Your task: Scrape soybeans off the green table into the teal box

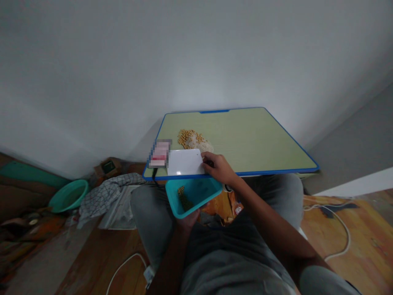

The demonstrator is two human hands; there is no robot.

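Note:
My left hand (188, 219) holds a teal rectangular tray (204, 190) from underneath, just below the near edge of a small green table with a blue rim (276, 171). A few beans lie in the tray's left corner. My right hand (218, 166) rests at the table's near edge with fingers curled, touching the right side of a white flat slab (185, 162). Whether it pinches anything is hidden. A pile of yellow beans and pale grains (193, 139) lies on the table just beyond the slab.
A blurred pink and white item (159, 154) sits at the table's left corner. On the wooden floor to the left are a checked cloth (104, 193), a green basin (68, 196) and a small box (108, 167). White cables (344, 229) run on the floor.

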